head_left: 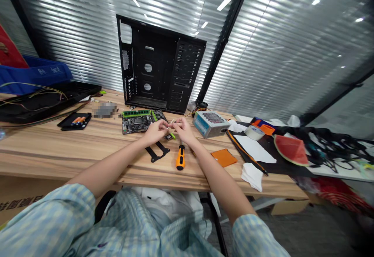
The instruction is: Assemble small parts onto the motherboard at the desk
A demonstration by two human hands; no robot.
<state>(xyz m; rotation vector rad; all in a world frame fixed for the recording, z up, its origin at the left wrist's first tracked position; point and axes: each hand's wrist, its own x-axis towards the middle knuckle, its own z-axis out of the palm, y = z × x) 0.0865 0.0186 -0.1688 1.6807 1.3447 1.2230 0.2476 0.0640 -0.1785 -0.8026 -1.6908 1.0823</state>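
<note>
A small pale piece point(172, 122), too tiny to identify, sits at the centre of the frame, pinched in the fingertips of the left hand point(156, 132) and the right hand point(184, 131), which nearly meet. Left of centre lies a motherboard point(136, 125); below centre, a black bracket point(153, 157) and an orange-handled screwdriver point(180, 158). A power supply unit point(210, 124) sits right of centre; an open black computer case point(159, 66) stands at upper centre.

We see an office-like workshop: slatted blinds point(263, 62) line the far side, and our wooden table point(87, 144) bears a black computer case point(162, 54), motherboard point(137, 122) and orange screwdriver point(180, 157).
</note>
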